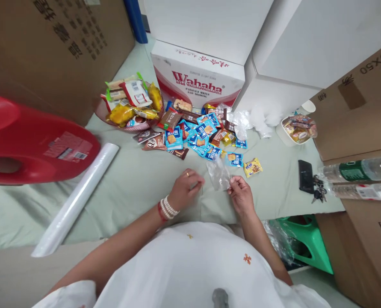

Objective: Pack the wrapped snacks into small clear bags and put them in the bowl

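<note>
A small clear plastic bag point(219, 175), crumpled and empty-looking, is held up just above the pale green sheet point(139, 171). It sits near the sheet's front edge, about midway along, just in front of scattered snack packets

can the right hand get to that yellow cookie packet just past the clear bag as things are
Probably yes. The yellow cookie packet lies alone on the cloth just beyond the right hand, with nothing between them, but that hand is pinching the clear plastic bag along with the left hand.

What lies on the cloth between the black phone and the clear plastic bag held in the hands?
In the head view, only bare green cloth lies between the black phone and the clear plastic bag.
</note>
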Action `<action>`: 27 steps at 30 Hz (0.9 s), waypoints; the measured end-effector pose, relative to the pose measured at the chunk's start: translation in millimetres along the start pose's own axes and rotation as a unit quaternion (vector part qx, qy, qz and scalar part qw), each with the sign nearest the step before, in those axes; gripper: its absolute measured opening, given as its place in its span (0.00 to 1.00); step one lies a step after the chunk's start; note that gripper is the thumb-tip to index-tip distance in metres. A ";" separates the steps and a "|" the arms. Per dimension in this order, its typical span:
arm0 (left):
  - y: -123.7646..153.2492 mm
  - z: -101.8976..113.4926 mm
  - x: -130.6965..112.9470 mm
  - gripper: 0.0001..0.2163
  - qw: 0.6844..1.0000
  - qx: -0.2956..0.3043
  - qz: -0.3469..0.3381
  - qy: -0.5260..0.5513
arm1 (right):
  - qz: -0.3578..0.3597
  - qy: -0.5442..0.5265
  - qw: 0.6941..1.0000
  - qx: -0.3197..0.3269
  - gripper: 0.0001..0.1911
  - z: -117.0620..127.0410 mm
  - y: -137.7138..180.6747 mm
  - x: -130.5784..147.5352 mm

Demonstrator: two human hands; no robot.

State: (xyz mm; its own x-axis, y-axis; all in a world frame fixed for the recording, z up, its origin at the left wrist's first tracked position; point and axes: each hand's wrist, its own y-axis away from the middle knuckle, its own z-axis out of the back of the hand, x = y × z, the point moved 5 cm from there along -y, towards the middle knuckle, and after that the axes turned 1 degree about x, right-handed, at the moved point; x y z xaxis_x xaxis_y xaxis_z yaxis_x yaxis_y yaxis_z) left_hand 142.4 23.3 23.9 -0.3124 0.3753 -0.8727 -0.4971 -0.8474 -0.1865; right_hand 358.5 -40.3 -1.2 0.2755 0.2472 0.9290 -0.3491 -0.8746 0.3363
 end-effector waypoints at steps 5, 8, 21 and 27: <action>26.2 10.7 -12.0 0.11 0.995 0.086 -0.047 0.000 | -0.008 -0.027 0.999 0.017 0.18 -5.3 -8.0 1.5; -5.7 15.2 7.9 0.13 0.996 -0.040 0.067 -0.033 | -0.014 -0.019 0.999 0.046 0.18 -14.4 -9.2 -1.0; -4.0 -4.8 4.4 0.10 0.991 -0.038 -0.043 -0.120 | -0.026 -0.117 0.993 -0.017 0.19 2.2 -10.5 -7.1; 82.2 11.3 -11.5 0.12 0.961 0.226 -0.147 -0.071 | -0.045 -0.144 0.987 0.062 0.17 -28.3 -15.9 -2.1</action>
State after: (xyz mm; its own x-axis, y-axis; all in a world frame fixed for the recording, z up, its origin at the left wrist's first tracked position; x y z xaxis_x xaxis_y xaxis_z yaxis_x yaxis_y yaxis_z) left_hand 95.9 -46.4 23.7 -0.1957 0.6475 -0.7365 -0.8708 -0.4602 -0.1731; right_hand 338.1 -15.1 -4.2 0.5490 0.2136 0.8080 -0.2050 -0.9028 0.3780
